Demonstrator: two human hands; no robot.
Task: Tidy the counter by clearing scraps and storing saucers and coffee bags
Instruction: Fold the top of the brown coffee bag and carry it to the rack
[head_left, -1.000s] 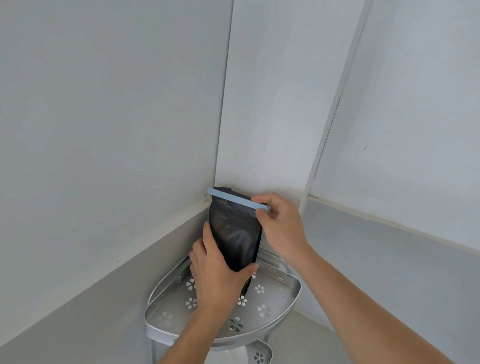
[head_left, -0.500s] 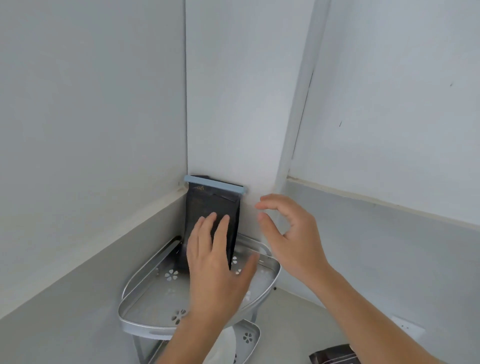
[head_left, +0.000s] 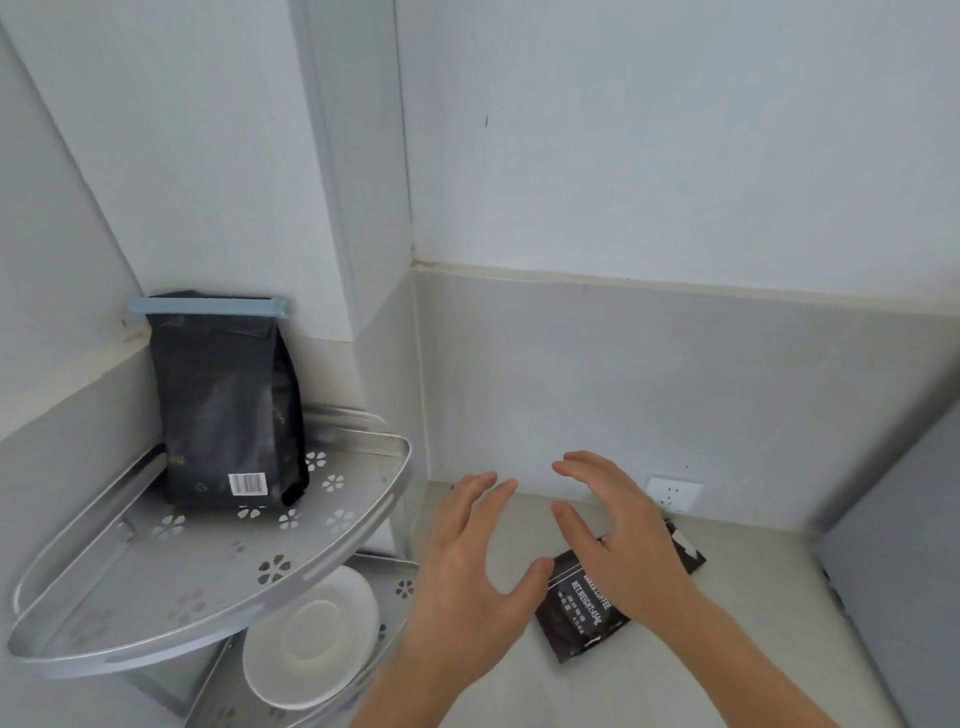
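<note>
Hovering beside the rack (head_left: 218, 618), both hands, left (head_left: 467, 587) and right (head_left: 623, 540), spread empty-gripped over the counter's coffee bag (head_left: 576, 608), likely next for storing.

Corner rack (head_left: 358, 499) at left: upper shelf w/ coffee bag (head_left: 228, 410) upright at back, clip (head_left: 208, 305) across its top. Lower shelf holds saucer (head_left: 311, 636). Right of rack, 2nd coffee bag (head_left: 582, 608) flat on tabletop (head_left: 727, 597); wall outlet (head_left: 672, 492) behind it.
</note>
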